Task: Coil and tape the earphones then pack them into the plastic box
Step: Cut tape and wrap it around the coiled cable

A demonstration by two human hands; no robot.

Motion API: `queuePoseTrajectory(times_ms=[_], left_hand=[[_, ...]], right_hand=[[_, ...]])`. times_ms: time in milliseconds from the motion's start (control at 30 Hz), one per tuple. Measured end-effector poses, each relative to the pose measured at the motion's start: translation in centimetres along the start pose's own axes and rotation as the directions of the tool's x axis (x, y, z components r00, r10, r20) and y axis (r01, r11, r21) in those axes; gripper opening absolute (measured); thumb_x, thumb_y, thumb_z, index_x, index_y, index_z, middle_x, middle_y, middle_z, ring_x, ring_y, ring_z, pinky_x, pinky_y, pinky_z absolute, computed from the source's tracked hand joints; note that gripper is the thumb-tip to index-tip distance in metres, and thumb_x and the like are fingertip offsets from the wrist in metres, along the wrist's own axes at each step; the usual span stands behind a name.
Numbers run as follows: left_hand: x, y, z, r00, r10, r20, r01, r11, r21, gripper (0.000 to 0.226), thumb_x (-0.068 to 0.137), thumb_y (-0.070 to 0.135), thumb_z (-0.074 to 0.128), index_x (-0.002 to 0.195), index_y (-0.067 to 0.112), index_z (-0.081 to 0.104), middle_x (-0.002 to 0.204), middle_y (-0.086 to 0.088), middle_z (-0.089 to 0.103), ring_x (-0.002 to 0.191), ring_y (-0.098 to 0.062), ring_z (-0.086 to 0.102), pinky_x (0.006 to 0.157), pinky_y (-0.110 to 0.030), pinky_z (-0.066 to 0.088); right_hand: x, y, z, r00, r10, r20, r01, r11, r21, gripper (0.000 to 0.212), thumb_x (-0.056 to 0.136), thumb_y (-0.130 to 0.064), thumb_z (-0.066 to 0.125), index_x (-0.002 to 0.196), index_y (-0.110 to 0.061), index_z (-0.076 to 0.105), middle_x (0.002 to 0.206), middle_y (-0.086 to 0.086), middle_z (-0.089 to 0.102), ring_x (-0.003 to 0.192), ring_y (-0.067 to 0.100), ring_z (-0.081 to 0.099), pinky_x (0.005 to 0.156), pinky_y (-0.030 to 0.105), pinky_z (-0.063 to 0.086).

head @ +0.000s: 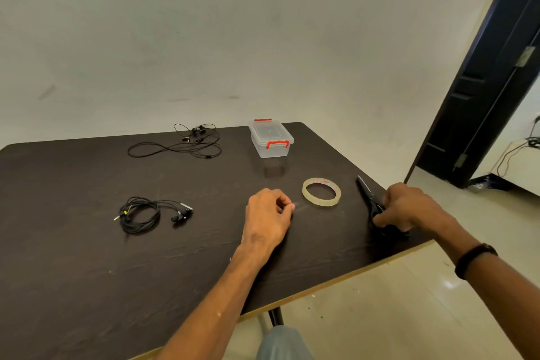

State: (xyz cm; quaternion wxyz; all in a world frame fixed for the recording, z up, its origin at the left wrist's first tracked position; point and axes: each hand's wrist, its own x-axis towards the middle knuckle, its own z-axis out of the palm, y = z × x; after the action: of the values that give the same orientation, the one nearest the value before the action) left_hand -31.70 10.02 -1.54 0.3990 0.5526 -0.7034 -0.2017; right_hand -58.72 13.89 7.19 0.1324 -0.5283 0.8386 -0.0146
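Hands differ: left hand [270, 213] pinches a clear tape strip [299, 205], right hand [404, 207] grips black scissors [368, 199].

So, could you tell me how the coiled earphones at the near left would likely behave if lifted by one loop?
The coiled earphones would probably sag and loosen, since no tape shows on the thin loops. The earbuds and plug lie outside the bundle, so they would likely dangle. They look light and should slide easily on the table.

Both forearms are bare, with no sleeves in view. The right wrist carries a narrow black wristband [474, 260]. At the lower frame edge, a knee in grey fabric trousers [285, 343] is visible.
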Motion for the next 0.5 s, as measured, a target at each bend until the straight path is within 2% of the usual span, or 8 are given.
queuePoseTrajectory(times_ms=[100,167,233,300,367,400,433,500], left_hand=[[0.4,0.0,-0.2,1.000,-0.008,0.012,0.009,0.999,-0.049,0.008,0.092,0.029,0.079,0.091,0.022,0.076,0.085,0.011,0.070,0.074,-0.004,0.065,0.075,-0.022,0.057],[0.8,-0.1,-0.4,0.999,0.000,0.034,0.002,0.998,-0.056,0.008,0.091,0.028,0.080,0.090,0.022,0.074,0.082,0.011,0.070,0.074,-0.005,0.066,0.075,-0.025,0.060],[1.2,-0.3,-0.6,0.999,0.014,0.039,-0.012,0.999,-0.051,0.008,0.091,0.026,0.080,0.089,0.022,0.074,0.081,0.011,0.070,0.072,-0.005,0.066,0.075,-0.025,0.060],[1.5,-0.6,-0.7,0.999,0.026,0.045,-0.024,0.999,-0.043,0.007,0.091,0.025,0.080,0.090,0.022,0.074,0.081,0.012,0.070,0.072,-0.004,0.066,0.073,-0.022,0.059],[1.5,-0.8,-0.8,0.998,0.043,0.050,-0.042,0.999,-0.024,0.006,0.092,0.025,0.078,0.092,0.023,0.074,0.083,0.012,0.070,0.072,-0.003,0.065,0.072,-0.019,0.056],[1.6,-0.8,-0.9,0.998,0.052,0.046,-0.052,0.999,-0.016,0.005,0.093,0.026,0.078,0.092,0.023,0.073,0.083,0.012,0.070,0.073,-0.003,0.065,0.072,-0.018,0.055],[1.6,-0.9,-1.0,0.997,0.058,0.041,-0.058,0.998,-0.015,0.005,0.093,0.026,0.077,0.093,0.023,0.073,0.085,0.012,0.070,0.074,-0.003,0.065,0.073,-0.018,0.055],[1.7,-1.0,-1.3,0.998,0.065,0.028,-0.064,0.998,-0.020,0.005,0.094,0.026,0.076,0.094,0.023,0.073,0.087,0.012,0.070,0.077,-0.004,0.066,0.076,-0.020,0.057]], right_hand=[[0.1,1.7,-1.0,0.993,0.024,0.117,-0.070,0.910,0.408,0.019,0.089,-0.011,0.080,0.104,-0.006,0.070,0.093,0.016,0.074,0.084,0.025,0.070,0.076,0.036,0.060],[-0.5,3.1,-1.5,0.978,0.003,0.211,-0.144,0.736,0.662,0.023,0.095,-0.003,0.072,0.117,-0.005,0.066,0.098,0.025,0.078,0.086,0.033,0.077,0.071,0.039,0.065],[-1.7,3.8,-1.4,0.958,-0.087,0.272,-0.200,0.475,0.857,0.031,0.097,0.001,0.064,0.128,-0.004,0.062,0.101,0.030,0.076,0.082,0.037,0.077,0.065,0.040,0.067],[-3.2,3.9,-0.6,0.951,-0.190,0.244,-0.194,0.251,0.948,0.048,0.083,0.000,0.077,0.130,-0.001,0.065,0.103,0.030,0.075,0.083,0.034,0.076,0.069,0.042,0.068],[-5.0,3.3,0.4,0.942,-0.280,0.186,-0.148,0.151,0.977,0.076,0.053,-0.013,0.104,0.120,0.003,0.073,0.100,0.028,0.073,0.075,0.027,0.073,0.064,0.034,0.066],[-6.0,2.7,0.8,0.936,-0.308,0.170,-0.137,0.124,0.983,0.084,0.040,-0.023,0.109,0.113,0.004,0.076,0.097,0.026,0.072,0.070,0.024,0.071,0.060,0.031,0.064],[-6.9,2.0,1.3,0.928,-0.332,0.166,-0.137,0.111,0.984,0.085,0.037,-0.031,0.110,0.107,0.004,0.078,0.093,0.024,0.070,0.067,0.022,0.068,0.058,0.029,0.062],[-8.5,0.3,1.8,0.903,-0.377,0.205,-0.175,0.113,0.978,0.067,0.056,-0.045,0.101,0.099,0.001,0.076,0.089,0.022,0.067,0.065,0.024,0.063,0.056,0.031,0.059]])
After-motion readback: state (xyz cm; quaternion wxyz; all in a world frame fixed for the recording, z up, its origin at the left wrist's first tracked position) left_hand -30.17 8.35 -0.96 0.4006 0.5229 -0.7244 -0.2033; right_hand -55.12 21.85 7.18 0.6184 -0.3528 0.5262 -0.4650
